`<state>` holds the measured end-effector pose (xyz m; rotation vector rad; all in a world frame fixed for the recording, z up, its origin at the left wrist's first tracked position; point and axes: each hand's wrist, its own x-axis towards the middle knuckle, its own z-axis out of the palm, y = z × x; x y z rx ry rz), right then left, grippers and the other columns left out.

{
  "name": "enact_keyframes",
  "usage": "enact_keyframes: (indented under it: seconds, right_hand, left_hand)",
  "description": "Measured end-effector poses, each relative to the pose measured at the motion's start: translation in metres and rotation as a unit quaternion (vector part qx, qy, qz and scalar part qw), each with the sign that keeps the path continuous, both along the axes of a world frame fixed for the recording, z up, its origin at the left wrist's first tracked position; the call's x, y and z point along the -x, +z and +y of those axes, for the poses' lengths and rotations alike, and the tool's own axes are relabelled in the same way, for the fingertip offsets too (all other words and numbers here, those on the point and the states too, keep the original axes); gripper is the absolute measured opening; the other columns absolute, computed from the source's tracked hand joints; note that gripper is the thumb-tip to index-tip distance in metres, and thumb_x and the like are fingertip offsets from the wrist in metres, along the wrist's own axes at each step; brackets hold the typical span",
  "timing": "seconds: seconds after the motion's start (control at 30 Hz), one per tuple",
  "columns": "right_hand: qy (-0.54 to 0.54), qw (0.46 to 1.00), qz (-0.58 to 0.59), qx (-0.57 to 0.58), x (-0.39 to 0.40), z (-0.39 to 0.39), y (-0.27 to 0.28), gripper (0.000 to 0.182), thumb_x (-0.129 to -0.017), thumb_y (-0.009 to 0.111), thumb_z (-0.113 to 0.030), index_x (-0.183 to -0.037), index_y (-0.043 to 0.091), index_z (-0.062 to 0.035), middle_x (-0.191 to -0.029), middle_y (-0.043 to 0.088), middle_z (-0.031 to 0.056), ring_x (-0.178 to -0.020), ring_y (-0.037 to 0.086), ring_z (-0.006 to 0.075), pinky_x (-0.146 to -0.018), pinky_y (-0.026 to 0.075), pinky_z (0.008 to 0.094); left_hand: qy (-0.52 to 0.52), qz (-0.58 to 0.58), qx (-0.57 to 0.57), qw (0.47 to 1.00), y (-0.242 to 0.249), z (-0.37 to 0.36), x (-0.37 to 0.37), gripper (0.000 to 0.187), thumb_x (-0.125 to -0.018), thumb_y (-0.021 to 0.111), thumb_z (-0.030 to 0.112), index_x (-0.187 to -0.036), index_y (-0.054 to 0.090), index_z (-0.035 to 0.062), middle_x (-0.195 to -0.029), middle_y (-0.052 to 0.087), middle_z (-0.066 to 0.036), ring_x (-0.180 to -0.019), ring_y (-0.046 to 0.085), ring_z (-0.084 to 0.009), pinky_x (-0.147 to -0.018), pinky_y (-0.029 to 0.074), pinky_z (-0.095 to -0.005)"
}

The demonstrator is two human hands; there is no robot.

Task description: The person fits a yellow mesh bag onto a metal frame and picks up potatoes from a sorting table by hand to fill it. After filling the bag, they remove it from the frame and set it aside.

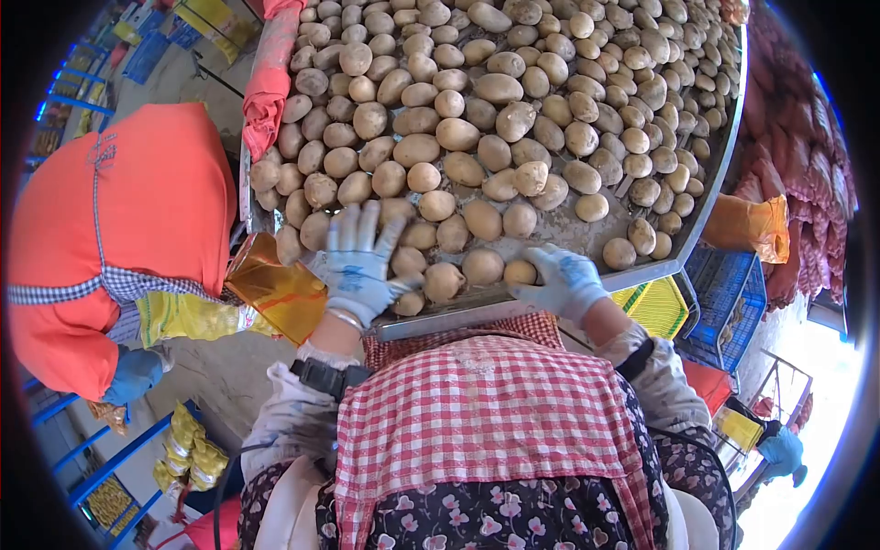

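Many brown potatoes (483,220) cover a metal sorting table (632,277) in front of me. My left hand (357,266), in a pale glove, lies at the table's near left edge with its fingers spread and touches the potatoes there. At the near edge to the right is my right hand (566,282), also gloved. Its fingers reach out beside a small potato (520,272) and are not closed round it. Between my hands several potatoes sit along the metal rim.
A person in a red top (128,202) bends at the left, near an orange bag (280,282) by the table's side. Blue crates (726,298) and a yellow basket (655,302) stand right. Red mesh sacks (797,174) are stacked behind. Pink cloth (268,92) covers the left rim.
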<state>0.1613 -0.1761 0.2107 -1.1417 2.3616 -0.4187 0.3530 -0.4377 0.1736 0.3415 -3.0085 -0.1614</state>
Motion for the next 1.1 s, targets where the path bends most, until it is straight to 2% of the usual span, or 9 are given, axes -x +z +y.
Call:
enact_keyframes:
  seconds: [0.17, 0.23, 0.5, 0.53, 0.57, 0.67, 0.83, 0.97, 1.1]
  right_hand:
    - [-0.05, 0.953, -0.29, 0.07, 0.005, -0.009, -0.013, 0.044, -0.089, 0.057, -0.037, -0.117, 0.059, -0.003, -0.108, 0.067, 0.0183, -0.09, 0.067, 0.0336, -0.075, 0.055, 0.0427]
    - [-0.141, 0.621, -0.732, 0.241, 0.016, 0.004, -0.023, 0.052, -0.094, 0.05, -0.038, -0.125, 0.053, 0.0036, -0.111, 0.065, 0.0213, -0.097, 0.066, 0.0295, -0.07, 0.057, 0.04]
    - [-0.208, 0.275, -0.866, 0.361, 0.007, -0.005, 0.011, 0.08, -0.089, 0.051, -0.063, -0.144, 0.036, -0.006, -0.114, 0.061, 0.0164, -0.092, 0.065, 0.0281, -0.069, 0.057, 0.0324]
    - [-0.208, 0.274, -0.863, 0.369, 0.007, -0.001, 0.003, 0.08, -0.089, 0.051, -0.063, -0.144, 0.036, -0.006, -0.114, 0.061, 0.0164, -0.092, 0.065, 0.0281, -0.069, 0.057, 0.0324]
    - [-0.214, 0.284, -0.854, 0.38, 0.007, 0.003, -0.011, 0.074, -0.091, 0.051, -0.059, -0.142, 0.04, -0.0061, -0.113, 0.061, 0.0152, -0.091, 0.065, 0.0268, -0.07, 0.057, 0.0319]
    - [-0.235, 0.288, -0.837, 0.401, 0.011, 0.008, -0.012, 0.054, -0.095, 0.051, -0.046, -0.129, 0.05, -0.0049, -0.106, 0.062, 0.0116, -0.089, 0.064, 0.0234, -0.073, 0.056, 0.0323]
    - [-0.306, 0.791, -0.238, 0.472, 0.055, 0.029, -0.001, 0.016, -0.085, 0.055, -0.014, -0.092, 0.062, -0.0018, -0.087, 0.067, 0.0121, -0.076, 0.065, 0.0258, -0.071, 0.053, 0.0358]
    - [-0.413, 0.894, 0.122, 0.119, 0.076, 0.014, 0.014, 0.023, -0.084, 0.054, -0.022, -0.089, 0.063, -0.0022, -0.09, 0.067, 0.0201, -0.081, 0.065, 0.0361, -0.078, 0.052, 0.0425]
    - [-0.188, 0.976, 0.04, 0.098, 0.028, -0.002, -0.02, 0.025, -0.085, 0.058, -0.03, -0.088, 0.066, -0.0075, -0.093, 0.067, 0.0196, -0.089, 0.064, 0.038, -0.08, 0.052, 0.0459]
  left_hand:
    - [0.101, 0.098, -0.033, 0.99, 0.01, -0.011, -0.016, 0.071, -0.079, 0.066, 0.043, -0.142, 0.045, 0.0165, -0.151, 0.032, -0.018, -0.141, 0.024, -0.0399, -0.115, 0.016, -0.0532]
    - [0.011, 0.083, -0.06, 0.995, 0.019, 0.017, 0.009, 0.068, -0.08, 0.066, 0.041, -0.141, 0.046, 0.0165, -0.15, 0.033, -0.017, -0.14, 0.026, -0.0404, -0.115, 0.017, -0.0535]
    - [0.036, -0.102, -0.13, 0.986, 0.041, 0.006, 0.008, 0.035, -0.085, 0.063, 0.03, -0.114, 0.063, 0.0114, -0.127, 0.056, -0.012, -0.119, 0.051, -0.0327, -0.097, 0.044, -0.0432]
    - [0.106, -0.215, -0.179, 0.954, 0.049, 0.0, 0.011, 0.027, -0.086, 0.063, 0.028, -0.105, 0.066, 0.0098, -0.116, 0.063, -0.01, -0.112, 0.057, -0.0313, -0.093, 0.046, -0.041]
    - [-0.057, 0.143, -0.01, 0.988, -0.005, -0.015, 0.006, 0.021, -0.087, 0.061, 0.027, -0.092, 0.068, 0.0081, -0.099, 0.069, -0.007, -0.101, 0.062, -0.0307, -0.09, 0.047, -0.0408]
    - [-0.022, 0.242, -0.051, 0.969, 0.022, -0.008, 0.088, 0.045, -0.086, 0.062, 0.031, -0.125, 0.059, 0.008, -0.131, 0.052, -0.021, -0.121, 0.048, -0.0399, -0.105, 0.037, -0.0504]
    - [-0.14, 0.017, -0.106, 0.984, 0.016, 0.028, 0.064, 0.057, -0.081, 0.065, 0.04, -0.128, 0.058, 0.0089, -0.142, 0.04, -0.021, -0.13, 0.039, -0.0409, -0.11, 0.03, -0.0516]
    - [-0.137, -0.092, -0.313, 0.935, 0.038, 0.004, 0.083, 0.043, -0.084, 0.066, 0.032, -0.119, 0.063, 0.0071, -0.124, 0.06, -0.015, -0.117, 0.054, -0.0355, -0.101, 0.042, -0.0444]
    - [-0.142, 0.212, -0.122, 0.959, 0.05, 0.003, 0.177, 0.051, -0.09, 0.062, 0.027, -0.136, 0.051, 0.0077, -0.137, 0.05, -0.019, -0.127, 0.045, -0.0375, -0.106, 0.036, -0.0442]
